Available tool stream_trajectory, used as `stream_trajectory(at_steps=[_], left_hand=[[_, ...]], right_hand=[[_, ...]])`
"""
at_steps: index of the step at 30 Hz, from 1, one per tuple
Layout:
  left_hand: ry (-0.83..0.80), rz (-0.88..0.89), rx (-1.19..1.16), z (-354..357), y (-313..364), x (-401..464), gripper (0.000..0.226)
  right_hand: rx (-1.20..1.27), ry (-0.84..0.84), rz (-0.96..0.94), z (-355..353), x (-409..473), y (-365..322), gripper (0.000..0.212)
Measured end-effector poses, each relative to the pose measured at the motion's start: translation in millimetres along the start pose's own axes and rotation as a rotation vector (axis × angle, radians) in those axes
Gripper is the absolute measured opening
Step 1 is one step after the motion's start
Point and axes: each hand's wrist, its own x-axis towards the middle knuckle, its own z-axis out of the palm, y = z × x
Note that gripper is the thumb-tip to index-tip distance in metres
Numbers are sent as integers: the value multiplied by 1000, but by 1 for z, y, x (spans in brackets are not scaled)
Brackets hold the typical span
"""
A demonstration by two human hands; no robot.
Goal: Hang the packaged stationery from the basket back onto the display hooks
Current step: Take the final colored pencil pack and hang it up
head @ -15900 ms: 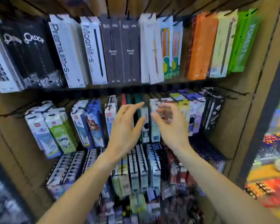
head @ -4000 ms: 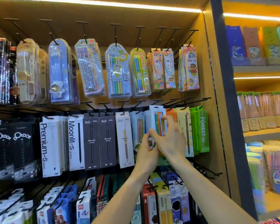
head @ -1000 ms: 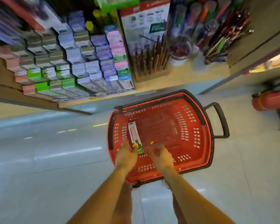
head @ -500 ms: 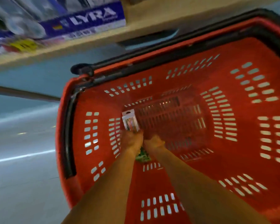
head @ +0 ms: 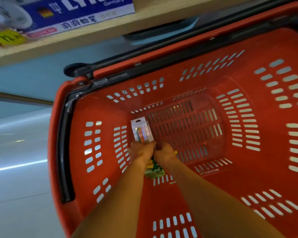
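Deep in the red slotted plastic basket (head: 248, 117), near its left wall, both hands – left hand (head: 141, 151), right hand (head: 165, 152) – curl fingers around the slim clear packet of coloured pens (head: 142, 132) – likely light, slick, best held mid-body.

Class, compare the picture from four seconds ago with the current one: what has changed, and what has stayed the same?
The view swung from the display hooks down into the red basket. Both hands left the hanging packs and now reach to the basket floor: the left hand and right hand grip the pencil pack lying there. Unchanged: both hands work close together.
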Motion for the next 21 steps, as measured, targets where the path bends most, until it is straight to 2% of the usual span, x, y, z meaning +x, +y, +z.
stream_trajectory(at_steps=[1,4,8,11,14,16,21], left_hand=[[-21,-4,-25,-3,2,-7,74],[-129,54,-118,-17,12,-42,49],[-236,74,-267,-49,38,-128,27],[-299,17,-326,-90,68,-225,25],[-400,52,-398,-137,95,-338,35],[-465,126,-425,-174,115,-420,36],[-556,457,-425,-270,182,-606,14]], right_hand=[[9,-13,-1,-5,-5,-2,20],[84,-44,11,-23,-28,-7,18],[184,-25,0,-61,-110,-31,37],[279,5,-19,-97,-215,-66,36],[349,18,-77,-138,-342,-114,40],[366,49,-149,-164,-431,-149,39],[426,192,-402,-220,-635,-238,22]])
